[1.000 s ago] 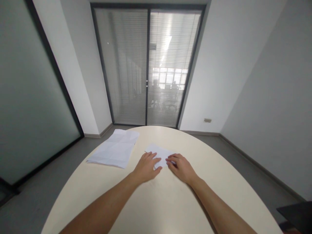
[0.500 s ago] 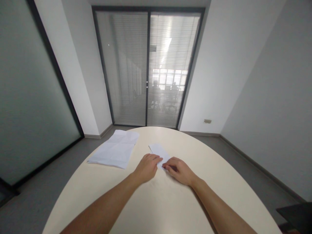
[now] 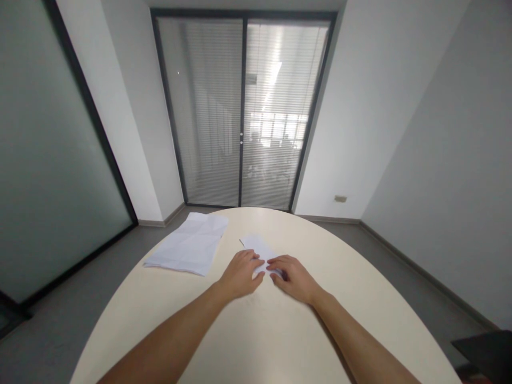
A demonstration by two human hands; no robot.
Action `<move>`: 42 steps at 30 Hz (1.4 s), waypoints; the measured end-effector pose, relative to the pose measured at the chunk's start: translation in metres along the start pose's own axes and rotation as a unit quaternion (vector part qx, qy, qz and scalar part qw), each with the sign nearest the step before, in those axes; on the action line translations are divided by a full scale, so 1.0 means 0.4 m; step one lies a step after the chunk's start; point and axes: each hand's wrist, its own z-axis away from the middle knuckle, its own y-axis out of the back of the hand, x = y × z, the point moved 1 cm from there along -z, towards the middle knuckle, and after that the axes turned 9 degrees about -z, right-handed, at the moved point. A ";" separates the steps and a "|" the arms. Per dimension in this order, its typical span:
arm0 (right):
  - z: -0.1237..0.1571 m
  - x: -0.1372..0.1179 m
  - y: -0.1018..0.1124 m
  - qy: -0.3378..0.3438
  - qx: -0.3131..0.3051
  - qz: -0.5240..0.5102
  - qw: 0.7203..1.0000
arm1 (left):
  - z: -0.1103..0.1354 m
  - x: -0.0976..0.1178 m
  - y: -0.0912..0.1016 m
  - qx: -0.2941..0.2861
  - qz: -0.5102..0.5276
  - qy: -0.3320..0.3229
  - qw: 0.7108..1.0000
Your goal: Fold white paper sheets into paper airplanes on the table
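Observation:
A small folded white paper [image 3: 260, 247] lies on the cream oval table [image 3: 280, 330], a little past the middle. My left hand [image 3: 240, 274] rests on its near left part with the fingers flat and together. My right hand [image 3: 294, 276] presses on its near right edge, fingers stretched toward the left hand's fingertips. Both hands cover the paper's near half.
A larger creased white sheet [image 3: 188, 245] lies flat at the table's far left. Beyond the table stand glass sliding doors with blinds [image 3: 242, 112]. A dark object [image 3: 486, 349] shows at the lower right corner. Grey floor surrounds the table.
The folded paper has become narrower: its right part was folded over. My right hand moved left, close to the left hand's fingertips, and now presses the paper down.

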 end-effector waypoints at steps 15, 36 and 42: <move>0.004 0.046 0.005 -0.072 0.060 0.091 0.991 | 0.002 0.006 0.019 -0.030 0.034 -0.041 0.998; -0.003 0.021 0.007 -0.050 0.044 0.054 0.996 | -0.007 0.004 0.008 -0.013 0.033 0.017 0.999; -0.005 0.015 0.013 -0.053 0.031 0.067 0.996 | -0.014 -0.003 0.011 -0.051 -0.002 0.104 0.993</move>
